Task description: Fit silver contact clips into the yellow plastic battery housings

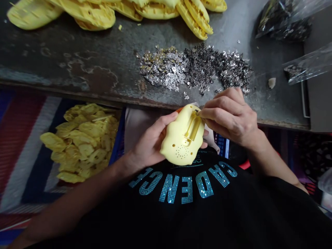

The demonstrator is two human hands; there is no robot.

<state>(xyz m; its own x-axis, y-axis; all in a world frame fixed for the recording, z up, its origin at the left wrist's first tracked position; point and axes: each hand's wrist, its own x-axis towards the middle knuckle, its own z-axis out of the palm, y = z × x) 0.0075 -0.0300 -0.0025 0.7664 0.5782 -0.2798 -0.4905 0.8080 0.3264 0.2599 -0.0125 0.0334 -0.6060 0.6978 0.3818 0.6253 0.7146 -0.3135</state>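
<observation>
Below a scuffed metal workbench point(64, 62), the left hand point(147, 141) cradles a yellow plastic casing point(173, 147) while the right hand point(228, 117) pinches its raised bracket point(193, 126).

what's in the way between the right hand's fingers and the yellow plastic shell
Nothing visible: the fingers of the right hand touch the raised bracket on the pale yellow moulded plastic shell, which the left hand holds.

the word "cadence" in teal rhinestone letters point(183, 188) arcs across the person's black t-shirt point(166, 221), smaller print point(188, 162) above it unreadable.
</observation>
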